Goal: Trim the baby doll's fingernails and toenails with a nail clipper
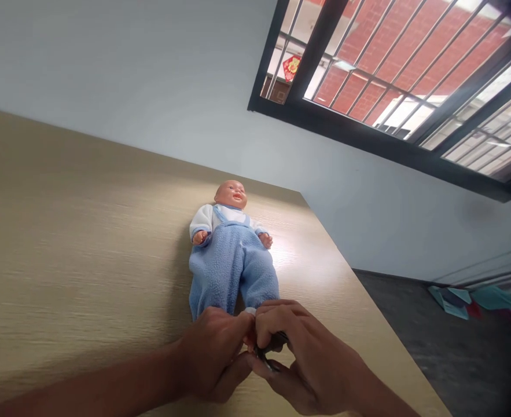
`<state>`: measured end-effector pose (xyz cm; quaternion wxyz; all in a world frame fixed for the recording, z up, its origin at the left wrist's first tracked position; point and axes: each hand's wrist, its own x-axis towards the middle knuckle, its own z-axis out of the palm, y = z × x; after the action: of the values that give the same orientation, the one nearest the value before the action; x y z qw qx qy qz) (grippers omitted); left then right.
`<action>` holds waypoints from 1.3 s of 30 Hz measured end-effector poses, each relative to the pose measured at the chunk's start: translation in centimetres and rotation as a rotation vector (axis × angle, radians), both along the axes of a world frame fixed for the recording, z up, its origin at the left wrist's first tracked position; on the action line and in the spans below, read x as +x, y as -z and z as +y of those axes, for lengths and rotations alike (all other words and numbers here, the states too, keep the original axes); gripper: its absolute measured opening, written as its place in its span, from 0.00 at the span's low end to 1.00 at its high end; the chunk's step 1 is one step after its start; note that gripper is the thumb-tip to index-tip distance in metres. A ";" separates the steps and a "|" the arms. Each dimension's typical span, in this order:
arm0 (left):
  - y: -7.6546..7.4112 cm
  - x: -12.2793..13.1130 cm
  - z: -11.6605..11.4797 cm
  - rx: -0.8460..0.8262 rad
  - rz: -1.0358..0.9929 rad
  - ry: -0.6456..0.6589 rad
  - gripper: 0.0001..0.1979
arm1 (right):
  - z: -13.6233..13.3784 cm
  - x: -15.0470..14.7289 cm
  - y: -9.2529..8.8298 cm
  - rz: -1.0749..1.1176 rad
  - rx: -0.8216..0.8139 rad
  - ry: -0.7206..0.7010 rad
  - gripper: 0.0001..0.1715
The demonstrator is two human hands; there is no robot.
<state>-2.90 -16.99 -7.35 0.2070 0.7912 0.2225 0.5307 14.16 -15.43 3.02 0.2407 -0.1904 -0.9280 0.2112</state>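
A baby doll (231,249) in blue overalls and a white top lies on its back on the light wooden table (85,231), head away from me. My left hand (216,350) is closed at the lower end of the doll's legs; what its fingers grip is hidden. Beside it, almost touching, my right hand (302,356) has bent fingers around a small dark, shiny metal object (266,358), at the doll's foot. The doll's feet are mostly covered by both hands.
Behind the table stands a pale wall (151,75) with a barred, dark-framed window (381,139) at the upper right. The table's right edge slants down to a dark floor (394,313), where teal items (450,301) lie at far right.
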 end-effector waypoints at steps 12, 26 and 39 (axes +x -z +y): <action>0.1 -0.3 0.0 -0.001 0.002 0.019 0.05 | 0.4 -0.5 -0.1 0.025 0.039 -0.039 0.10; 1.0 -0.1 0.1 0.053 0.075 -0.059 0.04 | -0.7 -1.4 -0.8 -0.164 0.523 -0.173 0.13; 1.6 0.0 0.0 0.022 0.074 -0.055 0.11 | -1.1 -1.6 -0.4 -0.275 0.620 -0.174 0.17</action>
<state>-2.87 -16.96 -8.96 0.1752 0.8060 0.2460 0.5090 12.60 -16.56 3.45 0.1408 -0.0553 -0.9845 -0.0887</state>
